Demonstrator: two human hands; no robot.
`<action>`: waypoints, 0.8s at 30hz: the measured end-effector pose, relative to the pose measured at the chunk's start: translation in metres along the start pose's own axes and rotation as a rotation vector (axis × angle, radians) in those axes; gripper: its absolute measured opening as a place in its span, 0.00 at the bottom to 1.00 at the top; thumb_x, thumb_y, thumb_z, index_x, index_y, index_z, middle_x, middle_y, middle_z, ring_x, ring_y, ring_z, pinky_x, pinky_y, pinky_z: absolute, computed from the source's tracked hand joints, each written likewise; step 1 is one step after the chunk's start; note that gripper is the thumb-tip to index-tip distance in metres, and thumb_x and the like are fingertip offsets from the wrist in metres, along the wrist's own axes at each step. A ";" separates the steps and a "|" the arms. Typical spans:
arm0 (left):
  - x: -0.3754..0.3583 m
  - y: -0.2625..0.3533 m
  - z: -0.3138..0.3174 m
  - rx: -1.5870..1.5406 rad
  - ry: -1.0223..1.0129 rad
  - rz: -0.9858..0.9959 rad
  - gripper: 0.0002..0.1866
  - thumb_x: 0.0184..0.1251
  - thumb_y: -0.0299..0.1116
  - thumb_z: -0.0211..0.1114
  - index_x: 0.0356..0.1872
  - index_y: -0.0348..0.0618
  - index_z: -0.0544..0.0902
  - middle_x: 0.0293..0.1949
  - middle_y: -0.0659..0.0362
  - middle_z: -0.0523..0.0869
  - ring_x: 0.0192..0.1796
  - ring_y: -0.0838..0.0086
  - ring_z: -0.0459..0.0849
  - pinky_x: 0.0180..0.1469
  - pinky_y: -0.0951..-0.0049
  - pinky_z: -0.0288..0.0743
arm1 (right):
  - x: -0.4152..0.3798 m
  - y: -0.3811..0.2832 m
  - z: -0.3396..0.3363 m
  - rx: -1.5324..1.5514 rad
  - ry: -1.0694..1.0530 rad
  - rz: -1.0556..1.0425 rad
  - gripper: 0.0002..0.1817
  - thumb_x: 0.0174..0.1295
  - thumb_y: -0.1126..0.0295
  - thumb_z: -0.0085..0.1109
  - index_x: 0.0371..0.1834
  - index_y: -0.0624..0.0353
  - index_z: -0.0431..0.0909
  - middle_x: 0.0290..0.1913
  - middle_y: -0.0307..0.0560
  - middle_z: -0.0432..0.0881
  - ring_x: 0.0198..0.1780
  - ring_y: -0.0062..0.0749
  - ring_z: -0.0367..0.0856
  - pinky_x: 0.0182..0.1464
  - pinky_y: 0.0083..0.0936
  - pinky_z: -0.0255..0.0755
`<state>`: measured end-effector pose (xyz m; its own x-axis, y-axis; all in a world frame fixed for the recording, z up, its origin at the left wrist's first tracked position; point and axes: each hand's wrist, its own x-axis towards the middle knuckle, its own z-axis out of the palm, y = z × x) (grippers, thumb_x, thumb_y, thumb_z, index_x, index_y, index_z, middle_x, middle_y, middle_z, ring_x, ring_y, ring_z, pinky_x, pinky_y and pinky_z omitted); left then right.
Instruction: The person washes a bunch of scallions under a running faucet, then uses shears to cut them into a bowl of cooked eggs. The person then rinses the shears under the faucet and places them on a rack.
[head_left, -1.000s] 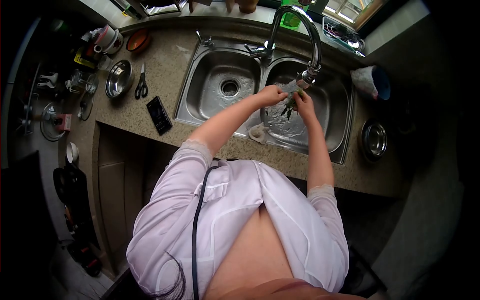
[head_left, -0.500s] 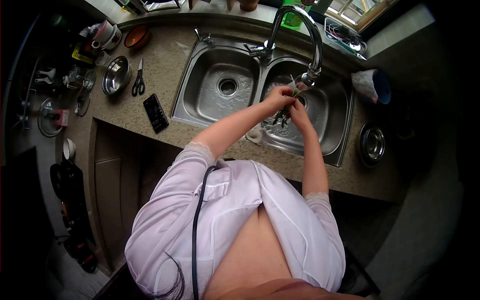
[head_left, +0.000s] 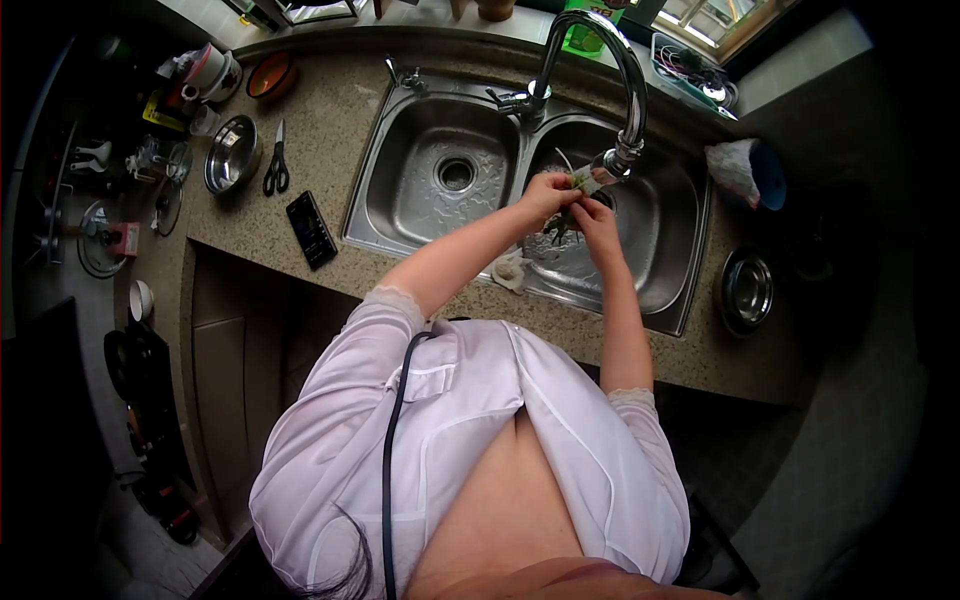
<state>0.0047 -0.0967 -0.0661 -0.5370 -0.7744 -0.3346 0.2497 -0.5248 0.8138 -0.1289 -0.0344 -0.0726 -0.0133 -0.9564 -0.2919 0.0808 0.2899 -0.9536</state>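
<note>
Over the right basin [head_left: 655, 265] of the steel sink, my two hands meet around a small bunch of leafy greens [head_left: 560, 228]. My left hand [head_left: 546, 197] pinches the bunch near its pale stems. From the other side, my right hand [head_left: 598, 226] closes its fingers on it just below. Dark leaves hang down beneath the fingers. Right above the hands is the mouth of the curved chrome faucet [head_left: 637, 120], with what looks like water coming from it. The fingertips partly hide the stems, so the exact kind of greens cannot be made out.
Left of the sink lie a black phone [head_left: 312, 230], scissors [head_left: 277, 160] and a metal bowl [head_left: 233, 153]. A crumpled cloth [head_left: 509, 270] rests on the sink's front edge. On the right stand steel bowls [head_left: 745, 290] and a blue container [head_left: 768, 180]. The left basin [head_left: 430, 205] is wet.
Both hands stay over the right basin with the greens. My left hand has shifted slightly left, and the stems have turned a little under the faucet.
</note>
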 end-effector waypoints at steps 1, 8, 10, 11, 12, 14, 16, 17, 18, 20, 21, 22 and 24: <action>0.001 -0.001 -0.001 -0.001 0.001 -0.001 0.09 0.57 0.25 0.61 0.39 0.39 0.78 0.32 0.60 0.82 0.34 0.76 0.80 0.39 0.77 0.74 | -0.002 -0.004 0.004 0.093 0.037 0.033 0.10 0.60 0.73 0.53 0.43 0.65 0.75 0.36 0.37 0.77 0.36 0.19 0.76 0.36 0.17 0.74; -0.003 0.001 -0.006 -0.128 0.039 0.019 0.07 0.61 0.24 0.57 0.39 0.36 0.77 0.33 0.56 0.82 0.37 0.72 0.82 0.41 0.75 0.76 | -0.010 -0.013 0.024 0.360 0.135 0.100 0.08 0.59 0.73 0.56 0.39 0.65 0.75 0.37 0.42 0.78 0.37 0.23 0.79 0.41 0.21 0.77; -0.004 0.001 -0.007 -0.150 0.043 0.007 0.07 0.62 0.25 0.57 0.39 0.35 0.77 0.33 0.55 0.82 0.37 0.72 0.82 0.41 0.75 0.76 | -0.009 -0.013 0.024 0.336 0.173 0.127 0.08 0.58 0.72 0.57 0.38 0.64 0.75 0.35 0.41 0.79 0.34 0.23 0.79 0.37 0.20 0.77; -0.004 0.001 -0.007 -0.178 0.043 -0.018 0.07 0.62 0.25 0.57 0.40 0.35 0.77 0.33 0.55 0.82 0.38 0.72 0.82 0.42 0.75 0.76 | -0.009 -0.013 0.024 0.334 0.172 0.128 0.08 0.58 0.72 0.57 0.38 0.64 0.75 0.35 0.41 0.79 0.34 0.23 0.79 0.37 0.20 0.77; -0.006 0.002 -0.008 -0.207 0.045 -0.044 0.07 0.62 0.25 0.57 0.40 0.35 0.77 0.34 0.55 0.82 0.38 0.72 0.82 0.42 0.75 0.76 | -0.011 -0.016 0.024 0.281 0.182 0.153 0.08 0.58 0.71 0.58 0.37 0.64 0.76 0.34 0.40 0.79 0.33 0.23 0.79 0.36 0.20 0.77; -0.009 0.002 -0.008 -0.226 0.044 -0.041 0.07 0.62 0.25 0.58 0.40 0.35 0.77 0.34 0.55 0.82 0.38 0.72 0.82 0.42 0.75 0.76 | -0.013 -0.020 0.026 0.228 0.193 0.179 0.08 0.57 0.71 0.58 0.36 0.63 0.76 0.32 0.39 0.79 0.32 0.22 0.79 0.34 0.19 0.77; -0.011 -0.002 -0.009 -0.244 0.043 -0.040 0.08 0.62 0.25 0.58 0.40 0.35 0.77 0.34 0.55 0.82 0.38 0.72 0.82 0.42 0.74 0.76 | -0.014 -0.022 0.028 0.111 0.213 0.182 0.08 0.56 0.69 0.60 0.33 0.62 0.77 0.30 0.37 0.79 0.30 0.20 0.78 0.31 0.17 0.75; -0.011 -0.003 -0.009 -0.254 0.021 -0.028 0.08 0.62 0.25 0.58 0.40 0.35 0.77 0.35 0.56 0.82 0.39 0.72 0.81 0.43 0.75 0.76 | -0.014 -0.021 0.028 0.111 0.214 0.183 0.08 0.56 0.69 0.60 0.33 0.62 0.77 0.30 0.37 0.79 0.30 0.20 0.78 0.31 0.17 0.75; -0.013 -0.003 -0.008 -0.263 -0.001 -0.016 0.08 0.62 0.25 0.57 0.41 0.35 0.77 0.35 0.56 0.82 0.39 0.73 0.81 0.43 0.75 0.76 | -0.014 -0.021 0.029 0.085 0.215 0.157 0.08 0.56 0.68 0.61 0.32 0.61 0.77 0.29 0.37 0.79 0.30 0.19 0.78 0.30 0.16 0.74; -0.018 0.000 -0.008 -0.270 -0.017 -0.037 0.08 0.62 0.25 0.57 0.41 0.35 0.77 0.35 0.56 0.82 0.39 0.73 0.81 0.44 0.75 0.76 | -0.015 -0.020 0.030 0.059 0.217 0.129 0.08 0.56 0.67 0.61 0.31 0.61 0.77 0.29 0.36 0.79 0.29 0.18 0.77 0.30 0.15 0.73; -0.019 0.000 -0.008 -0.278 -0.032 -0.056 0.09 0.62 0.25 0.57 0.42 0.35 0.77 0.35 0.56 0.82 0.39 0.73 0.81 0.44 0.75 0.75 | -0.015 -0.021 0.032 0.055 0.241 0.140 0.08 0.56 0.66 0.61 0.31 0.60 0.77 0.28 0.36 0.78 0.29 0.17 0.77 0.29 0.15 0.73; -0.020 0.001 -0.009 -0.278 -0.031 -0.054 0.09 0.62 0.25 0.57 0.42 0.35 0.77 0.35 0.56 0.82 0.39 0.73 0.81 0.44 0.75 0.75 | -0.016 -0.022 0.033 0.052 0.265 0.150 0.08 0.56 0.66 0.61 0.30 0.59 0.77 0.28 0.35 0.78 0.28 0.17 0.77 0.28 0.14 0.72; -0.022 0.003 -0.010 -0.293 -0.107 -0.059 0.09 0.62 0.25 0.57 0.42 0.35 0.77 0.35 0.57 0.81 0.39 0.74 0.80 0.44 0.75 0.75 | -0.016 -0.020 0.033 0.066 0.261 0.149 0.08 0.55 0.67 0.62 0.31 0.61 0.78 0.29 0.36 0.79 0.28 0.16 0.77 0.27 0.14 0.71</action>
<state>0.0252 -0.0851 -0.0615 -0.6354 -0.7062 -0.3123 0.4290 -0.6591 0.6176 -0.0977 -0.0258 -0.0464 -0.2517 -0.8592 -0.4454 0.1655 0.4152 -0.8945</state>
